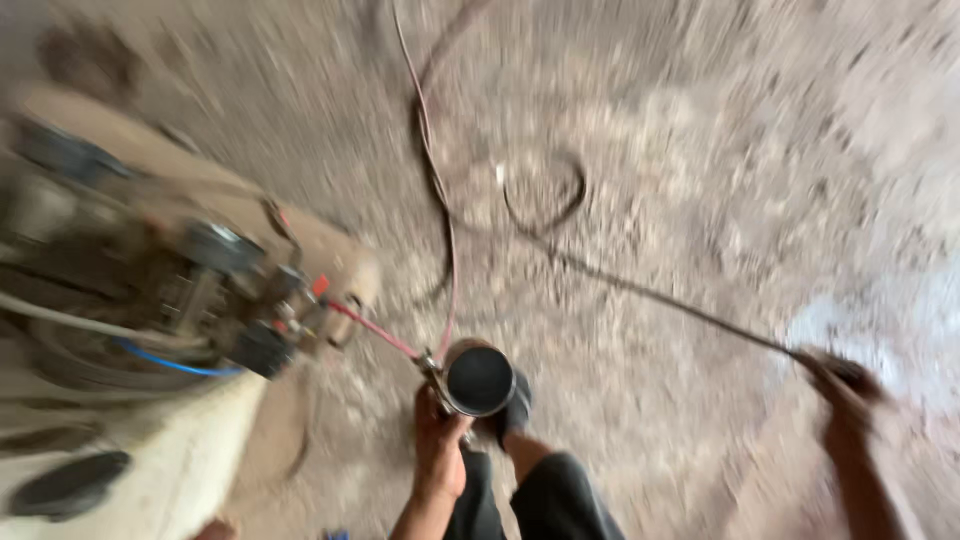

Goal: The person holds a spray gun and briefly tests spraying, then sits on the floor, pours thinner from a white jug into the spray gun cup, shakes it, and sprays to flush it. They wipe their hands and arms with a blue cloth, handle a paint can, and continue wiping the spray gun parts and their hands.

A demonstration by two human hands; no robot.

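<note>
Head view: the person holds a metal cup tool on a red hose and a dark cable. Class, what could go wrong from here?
1. The red hose and dark cable trail and loop across the rough floor near the foot: a likely trip or snag.
2. The right hand pulls the cable taut; it might whip or tug loose.
3. The cup tool in the left hand stays tethered to the machine; a pull may jerk it.
</note>
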